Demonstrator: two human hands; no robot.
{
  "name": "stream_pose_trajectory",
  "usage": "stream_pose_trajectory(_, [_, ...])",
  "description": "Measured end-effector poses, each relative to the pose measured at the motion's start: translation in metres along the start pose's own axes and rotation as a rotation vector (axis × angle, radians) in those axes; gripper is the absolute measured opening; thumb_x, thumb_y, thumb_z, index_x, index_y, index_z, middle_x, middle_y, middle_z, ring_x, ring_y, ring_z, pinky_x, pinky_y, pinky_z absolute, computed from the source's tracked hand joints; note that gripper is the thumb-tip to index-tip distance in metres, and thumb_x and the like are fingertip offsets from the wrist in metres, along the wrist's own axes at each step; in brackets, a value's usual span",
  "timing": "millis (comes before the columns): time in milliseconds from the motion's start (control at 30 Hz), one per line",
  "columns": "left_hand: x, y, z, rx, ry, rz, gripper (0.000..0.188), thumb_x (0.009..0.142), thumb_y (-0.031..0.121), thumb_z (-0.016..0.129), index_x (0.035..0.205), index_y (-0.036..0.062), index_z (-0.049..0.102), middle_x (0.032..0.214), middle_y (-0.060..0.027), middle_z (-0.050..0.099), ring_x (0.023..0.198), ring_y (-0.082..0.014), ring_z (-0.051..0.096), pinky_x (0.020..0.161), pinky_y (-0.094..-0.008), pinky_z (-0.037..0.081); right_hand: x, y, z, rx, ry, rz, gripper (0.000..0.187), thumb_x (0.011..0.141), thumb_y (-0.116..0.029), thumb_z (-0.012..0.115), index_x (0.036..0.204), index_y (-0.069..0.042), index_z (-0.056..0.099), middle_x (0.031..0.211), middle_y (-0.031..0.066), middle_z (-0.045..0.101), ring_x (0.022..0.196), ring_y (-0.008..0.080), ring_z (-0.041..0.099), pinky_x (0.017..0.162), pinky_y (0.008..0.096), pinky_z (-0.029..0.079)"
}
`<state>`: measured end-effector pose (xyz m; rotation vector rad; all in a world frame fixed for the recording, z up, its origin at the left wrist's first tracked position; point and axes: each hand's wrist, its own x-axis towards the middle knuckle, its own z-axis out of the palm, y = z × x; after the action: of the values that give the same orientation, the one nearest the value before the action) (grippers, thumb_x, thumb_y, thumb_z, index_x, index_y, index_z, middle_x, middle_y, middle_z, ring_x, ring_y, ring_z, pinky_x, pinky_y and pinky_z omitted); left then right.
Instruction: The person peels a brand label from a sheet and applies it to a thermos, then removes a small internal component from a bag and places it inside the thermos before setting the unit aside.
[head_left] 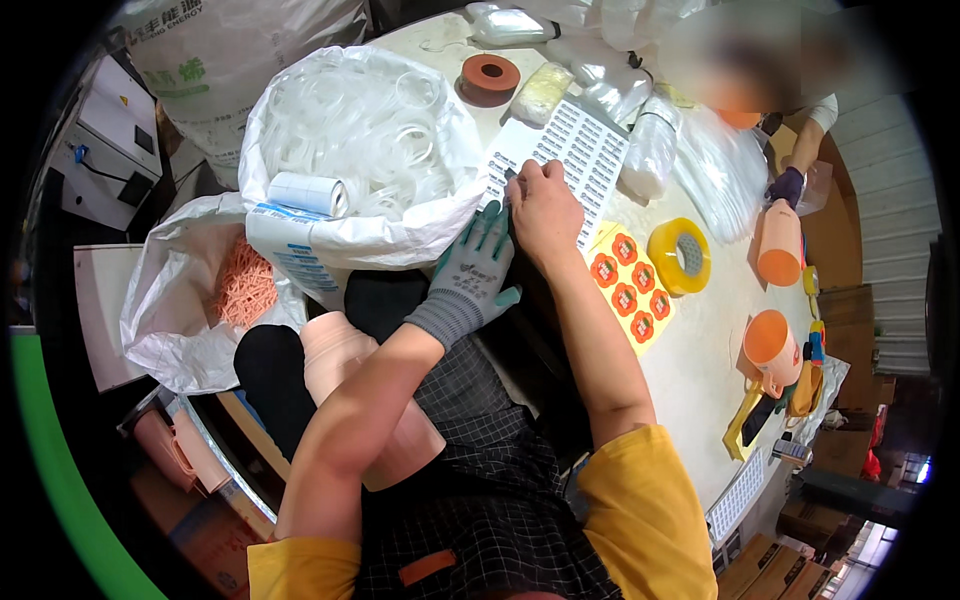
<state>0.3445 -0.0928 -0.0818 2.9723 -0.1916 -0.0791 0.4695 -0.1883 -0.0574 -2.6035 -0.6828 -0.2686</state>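
My left hand (472, 268), in a grey knit glove with green fingertips, lies with its fingers stretched out at the near left edge of a white sheet of small printed stickers (585, 150). Bare, my right hand (547, 212) is bent over the same sheet, thumb and fingers pinched together at its left part. What the pinch holds, if anything, is hidden. A pale pink plastic pitcher (405, 450) lies across my lap, partly covered by my left forearm. Beside the right forearm is a yellow sheet of red-orange round stickers (625, 285).
A white sack of clear plastic rings (350, 130) stands left of my hands, a label roll (305, 193) on its rim. Another sack holds pink pieces (245, 285). Yellow tape (680, 256) and a pink pitcher (771, 345) are on the table. Across it, a co-worker's gloved hand (786, 188) holds another pink pitcher (779, 245).
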Motion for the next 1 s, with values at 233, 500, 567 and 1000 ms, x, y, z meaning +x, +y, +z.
stream_pose_trajectory(233, [0.001, -0.003, -0.001, 0.005, 0.027, 0.002, 0.089, 0.094, 0.061, 0.063, 0.155, -0.0010, 0.041, 0.170, -0.0270, 0.024, 0.161, -0.0403, 0.019, 0.131, -0.0505, 0.018, 0.007, -0.010, 0.001, -0.036, 0.023, -0.004, 0.022, 0.100, -0.029, 0.065, 0.114, -0.013, 0.070, 0.109, 0.0143, 0.061, 0.087, 0.0361, 0.071, 0.073, 0.0474, 0.058])
stream_pose_trajectory(500, [-0.024, -0.002, -0.021, -0.152, 0.082, 0.060, 0.077, 0.094, 0.057, 0.064, 0.147, 0.0023, 0.055, 0.164, -0.0215, 0.040, 0.156, -0.0373, 0.032, 0.130, -0.0490, 0.022, -0.006, 0.016, -0.003, 1.048, 0.225, 0.300, 0.033, 0.111, -0.021, 0.058, 0.137, -0.004, 0.070, 0.114, 0.0013, 0.071, 0.077, 0.0023, 0.051, 0.067, 0.0213, 0.045])
stream_pose_trajectory(567, [-0.068, 0.015, -0.061, -0.193, -0.058, 0.147, 0.063, 0.094, 0.053, 0.065, 0.132, 0.0039, 0.066, 0.151, -0.0187, 0.055, 0.146, -0.0353, 0.046, 0.124, -0.0491, 0.032, -0.049, -0.009, -0.020, 1.113, 0.103, 0.268, 0.034, 0.111, -0.021, 0.056, 0.138, -0.006, 0.070, 0.109, 0.0006, 0.071, 0.071, 0.0014, 0.043, 0.062, 0.0190, 0.039])
stream_pose_trajectory(1000, [-0.302, 0.037, -0.015, -0.215, 0.705, -0.457, 0.038, 0.078, 0.019, 0.084, 0.112, 0.0136, 0.068, 0.126, -0.0096, 0.064, 0.109, -0.0323, 0.064, 0.087, -0.0446, 0.051, -0.197, -0.113, -0.008, 0.518, -0.121, -0.812, 0.045, 0.076, -0.010, 0.085, 0.121, -0.016, 0.080, 0.117, 0.0078, 0.075, 0.072, 0.0181, 0.062, 0.061, 0.0273, 0.054])
